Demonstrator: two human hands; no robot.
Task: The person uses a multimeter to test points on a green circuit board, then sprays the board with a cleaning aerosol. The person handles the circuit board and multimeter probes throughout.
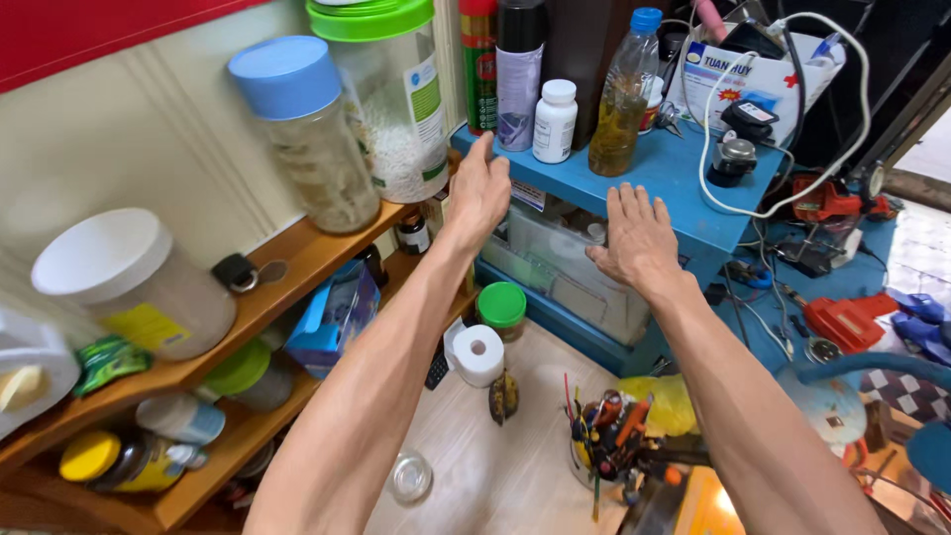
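at the blue shelf (684, 183), your left hand (478, 193) and right hand (639, 238) rest flat, fingers spread, gripping nothing, beside the clear storage box (570, 263).

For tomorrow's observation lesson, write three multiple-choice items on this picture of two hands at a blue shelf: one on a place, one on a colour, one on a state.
1. Where does the small white pill bottle stand?
A. on top of the blue shelf unit
B. on the floor
C. on the wooden shelf

2. What colour is the lid of the small jar beside the roll of white tape?
A. red
B. green
C. yellow

3. How are the two hands?
A. both closed around a bottle
B. open, holding nothing
C. one holds pliers

Answers:
1 A, it stands on the blue top among taller bottles.
2 B, the lid is plainly green.
3 B, the left hand and the right hand have spread fingers at the blue unit's front edge, no grip on anything.
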